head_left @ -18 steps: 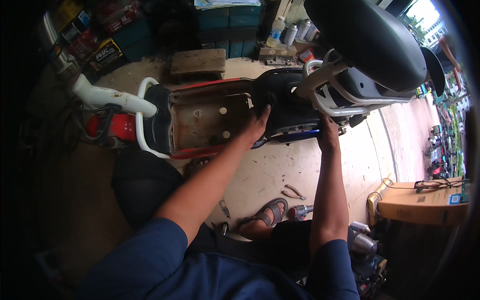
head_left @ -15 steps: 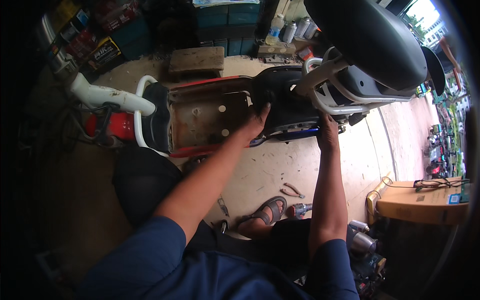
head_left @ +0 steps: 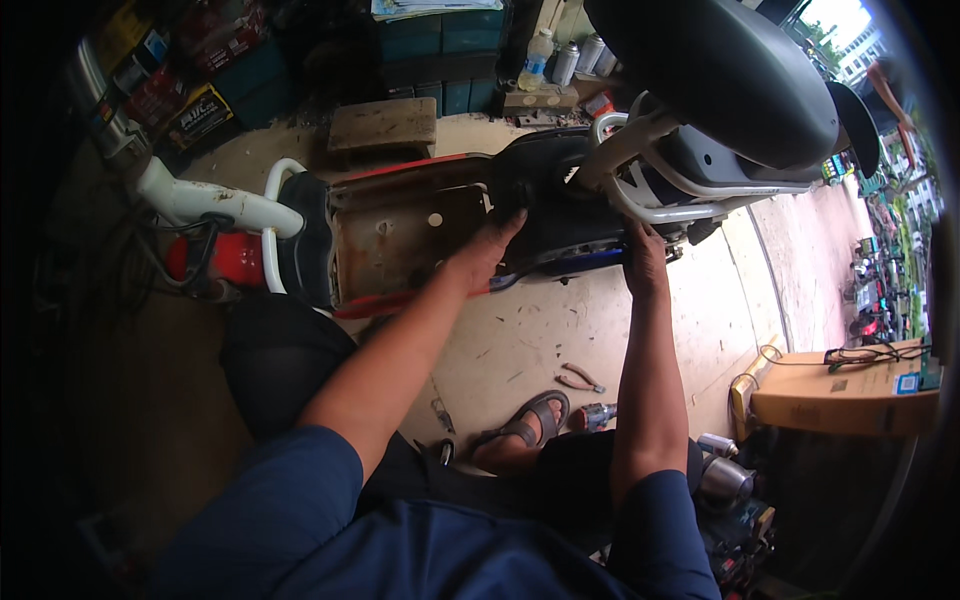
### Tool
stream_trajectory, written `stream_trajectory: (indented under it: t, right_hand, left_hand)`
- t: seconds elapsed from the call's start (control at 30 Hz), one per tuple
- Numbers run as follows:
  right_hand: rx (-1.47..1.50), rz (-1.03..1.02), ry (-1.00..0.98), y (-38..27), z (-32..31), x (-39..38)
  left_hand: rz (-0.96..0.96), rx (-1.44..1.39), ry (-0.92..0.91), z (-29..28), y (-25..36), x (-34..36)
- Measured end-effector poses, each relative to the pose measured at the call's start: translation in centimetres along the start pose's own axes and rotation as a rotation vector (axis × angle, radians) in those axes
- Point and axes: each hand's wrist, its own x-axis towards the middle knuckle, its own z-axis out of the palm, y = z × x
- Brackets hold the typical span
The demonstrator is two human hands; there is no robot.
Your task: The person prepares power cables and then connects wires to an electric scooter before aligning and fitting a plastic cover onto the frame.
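A scooter lies across the view, its rusty floor pan [head_left: 385,240] exposed between red side edges. Behind the pan sits a black plastic cover [head_left: 545,190], below the white tubular frame [head_left: 690,210] and the black seat [head_left: 730,85]. My left hand [head_left: 490,250] grips the cover's front near corner, thumb lying along it; the other fingers are partly hidden. Farther right, my right hand [head_left: 648,258] is closed at the cover's near rear edge, just under the white tube, with its fingertips out of sight.
On the floor lie pliers [head_left: 580,378] and a power drill [head_left: 597,416] beside my sandalled foot [head_left: 525,430]. A wooden stool [head_left: 383,127] stands beyond the scooter, near spray cans [head_left: 565,63] and a bottle [head_left: 536,60]. At right is a cardboard box [head_left: 840,385].
The whole view has shifted a little. Along the cover's near edge, the pale gap has narrowed and less blue shows. Both hands keep their places on the cover.
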Motion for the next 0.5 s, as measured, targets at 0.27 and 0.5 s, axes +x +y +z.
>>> stream_trajectory:
  t: [0.27,0.5]
  right_hand:
    - [0.03,-0.011,-0.035,0.6,-1.2,0.6]
    - [-0.193,-0.058,0.024,0.6,-0.5,-0.4]
  left_hand:
    - [-0.103,-0.251,0.048,-0.6,-0.6,1.4]
    - [-0.155,-0.202,0.154,-1.2,0.2,1.5]
